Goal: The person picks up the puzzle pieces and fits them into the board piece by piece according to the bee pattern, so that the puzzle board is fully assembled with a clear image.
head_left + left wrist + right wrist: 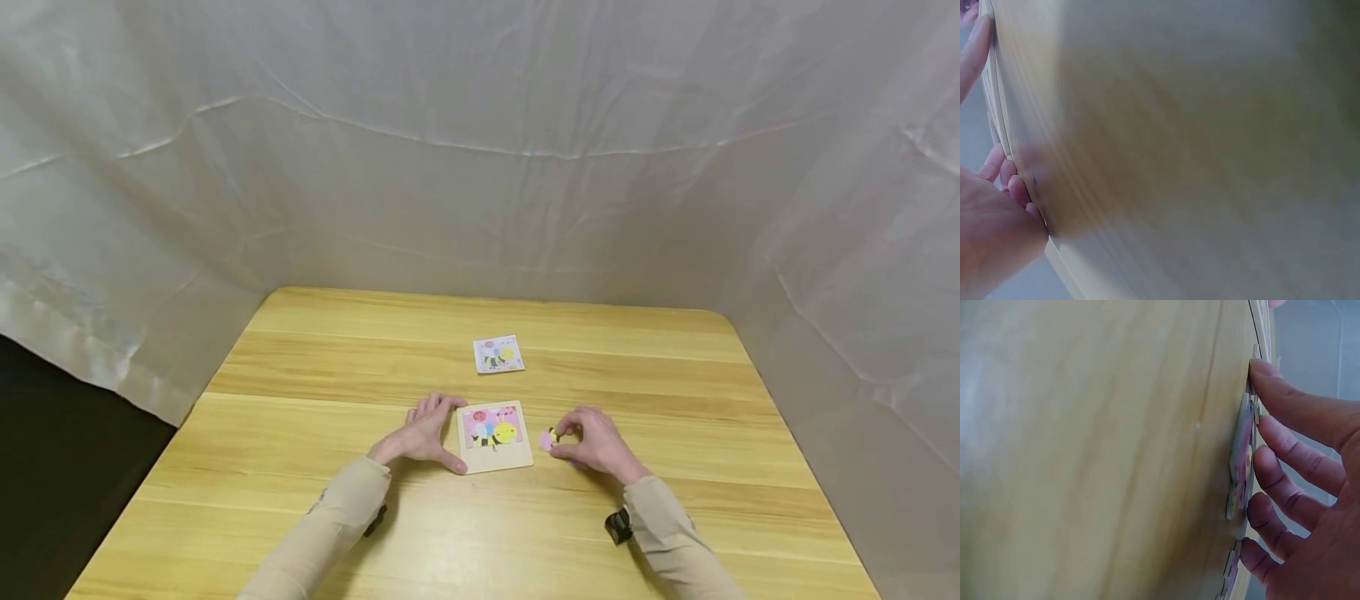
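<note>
Head view: a puzzle board [495, 460] was seen flat on the tabletop [300, 375], its upper part filled by printed pieces [504, 431] showing a bee, its lower strip bare. The board's left edge was braced by the left hand [427, 433], fingers spread to the far corner, thumb set at the near one; nothing was clenched. Just right of the board, loose pieces [546, 442] were met by the curled fingers of the right hand [597, 443]; whether one was truly pinched could not be told, even from the right wrist view. A card [498, 355] with a similar picture was noted beyond the board.

Risks, as judged: being thin, a loose piece could be slid rather than lifted if pressed from above. Its close neighbours could be nudged or flipped by the trailing fingers. If the left brace were slackened or pushed too hard, the board could be skated sideways and its printed pieces jarred loose.
</note>
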The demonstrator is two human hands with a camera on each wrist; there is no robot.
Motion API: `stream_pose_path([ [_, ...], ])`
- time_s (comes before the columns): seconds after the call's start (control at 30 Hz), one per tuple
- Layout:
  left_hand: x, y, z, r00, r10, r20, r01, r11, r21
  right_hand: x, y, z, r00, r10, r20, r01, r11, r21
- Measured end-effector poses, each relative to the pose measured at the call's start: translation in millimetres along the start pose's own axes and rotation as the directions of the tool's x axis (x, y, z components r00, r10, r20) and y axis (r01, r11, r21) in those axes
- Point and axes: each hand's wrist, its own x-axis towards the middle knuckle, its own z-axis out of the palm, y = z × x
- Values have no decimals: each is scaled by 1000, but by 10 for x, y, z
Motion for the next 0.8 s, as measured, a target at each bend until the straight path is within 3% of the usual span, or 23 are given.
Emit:
stream_pose_path([
  [0.8, 15, -27, 9, 1000, 5, -2, -5, 1000, -6, -12, -47, -18, 993, 99, 65, -113, 960, 255],
])
